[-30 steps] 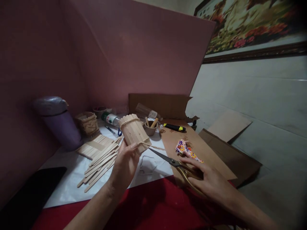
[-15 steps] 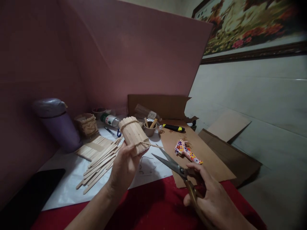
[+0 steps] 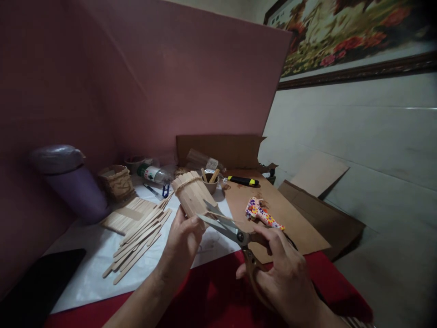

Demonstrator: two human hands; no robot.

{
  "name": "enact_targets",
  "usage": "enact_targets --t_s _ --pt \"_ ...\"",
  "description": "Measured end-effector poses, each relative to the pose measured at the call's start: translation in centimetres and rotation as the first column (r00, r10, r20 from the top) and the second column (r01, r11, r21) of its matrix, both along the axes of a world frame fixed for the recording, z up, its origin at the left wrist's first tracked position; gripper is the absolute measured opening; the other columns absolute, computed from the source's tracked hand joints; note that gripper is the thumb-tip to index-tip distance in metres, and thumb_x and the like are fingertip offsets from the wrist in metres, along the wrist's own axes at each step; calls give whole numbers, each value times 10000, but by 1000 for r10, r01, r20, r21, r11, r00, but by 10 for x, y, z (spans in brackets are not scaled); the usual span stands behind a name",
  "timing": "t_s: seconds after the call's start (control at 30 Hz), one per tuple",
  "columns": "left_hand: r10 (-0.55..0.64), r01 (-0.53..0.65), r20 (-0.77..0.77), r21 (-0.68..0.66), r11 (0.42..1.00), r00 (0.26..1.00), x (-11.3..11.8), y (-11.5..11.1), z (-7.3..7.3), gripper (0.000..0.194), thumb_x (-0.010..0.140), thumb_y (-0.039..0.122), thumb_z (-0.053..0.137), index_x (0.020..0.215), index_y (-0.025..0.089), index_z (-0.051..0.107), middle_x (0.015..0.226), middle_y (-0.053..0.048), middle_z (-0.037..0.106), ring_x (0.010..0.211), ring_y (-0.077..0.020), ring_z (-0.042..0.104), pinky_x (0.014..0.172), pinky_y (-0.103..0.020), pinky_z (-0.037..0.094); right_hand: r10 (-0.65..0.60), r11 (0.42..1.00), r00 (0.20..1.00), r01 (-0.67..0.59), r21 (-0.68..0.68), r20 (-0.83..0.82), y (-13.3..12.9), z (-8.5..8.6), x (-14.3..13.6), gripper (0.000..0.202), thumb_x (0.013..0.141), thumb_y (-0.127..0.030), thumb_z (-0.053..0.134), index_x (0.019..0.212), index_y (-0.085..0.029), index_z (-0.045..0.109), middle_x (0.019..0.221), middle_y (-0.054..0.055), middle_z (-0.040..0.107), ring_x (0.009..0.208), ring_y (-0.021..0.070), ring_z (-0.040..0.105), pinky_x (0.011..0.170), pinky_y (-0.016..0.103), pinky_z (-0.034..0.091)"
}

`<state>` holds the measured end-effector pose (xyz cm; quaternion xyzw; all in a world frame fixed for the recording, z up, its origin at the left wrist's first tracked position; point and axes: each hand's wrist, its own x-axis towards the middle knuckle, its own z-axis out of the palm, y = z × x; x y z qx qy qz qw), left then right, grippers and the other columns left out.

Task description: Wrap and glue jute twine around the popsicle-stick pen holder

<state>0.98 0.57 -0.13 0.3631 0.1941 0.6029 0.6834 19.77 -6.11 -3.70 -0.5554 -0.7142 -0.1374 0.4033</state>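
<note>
A pink wall [image 3: 191, 82] is rising behind a white sheet [image 3: 85, 282] that is lying over red cloth [image 3: 211, 296]. My left hand [image 3: 186, 232] is gripping the wooden cup [image 3: 191, 196] near its lower end, holding it tilted above the sheet; string [image 3: 188, 183] is circling it. My right hand [image 3: 282, 266] is grasping the scissors [image 3: 241, 237], their blades [image 3: 220, 227] standing apart by the cup's lower edge. I am judging the cup light and stiff, perhaps fragile, and favouring a gentle hold round the side.

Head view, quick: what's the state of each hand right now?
Left hand: closed, holding the tilted stick-sided container.
Right hand: closed, holding the scissors by their handles, blades apart.
</note>
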Motion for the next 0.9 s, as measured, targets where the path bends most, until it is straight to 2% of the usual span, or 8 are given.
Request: enact_targets --t_s 0.13,0.23,0.43,0.6,0.77,0.9 --pt "-27 27 -22 18 999 999 0 -1 0 612 779 187 584 1364 217 404 1142 -84 651 1019 -241 611 900 -369 458 4 1000 1000 -4 21 1 3 1 -3 572 786 -512 668 1218 -188 481 1020 121 640 917 296 663 734 406 547" --pt "-45 46 -26 52 998 999 -1 -1 -1 576 790 176 572 1347 209 427 1182 -91 631 1071 -247 586 919 -365 446 18 999 1000 -18 29 3 3 2 -4 598 773 -537 672 1218 -185 481 1001 119 644 907 298 664 729 406 548" --pt "-54 56 -43 55 997 998 -1 0 -4 537 787 186 582 1311 207 470 1192 -103 622 1080 -261 578 922 -377 447 38 999 999 -38 -30 -15 0 3 -4 559 779 -463 697 1210 -196 463 964 105 651 894 294 663 744 402 533" --pt "-48 50 -50 42 998 998 0 -1 -3 514 778 196 593 1282 203 492 1208 -109 613 1105 -278 566 933 -393 439 40 999 999 -40 3 -13 0 3 -5 547 771 -461 710 1189 -205 468 913 81 669 793 265 681 674 366 526" --pt "-29 32 -81 32 999 996 1 -1 0 508 754 205 608 1250 189 500 1138 -101 637 1061 -276 585 892 -387 457 119 993 992 -119 -14 -32 -1 2 -6 500 800 -396 696 1176 -192 438 764 37 701 650 238 685 602 336 505" --pt "-30 32 -86 24 999 996 1 0 -1 483 748 213 609 1220 193 507 1113 -89 647 1029 -264 600 868 -374 470 173 984 983 -176 -43 -61 -1 4 -9 430 830 -358 661 1146 -190 422 715 30 714 640 237 690 578 318 507"
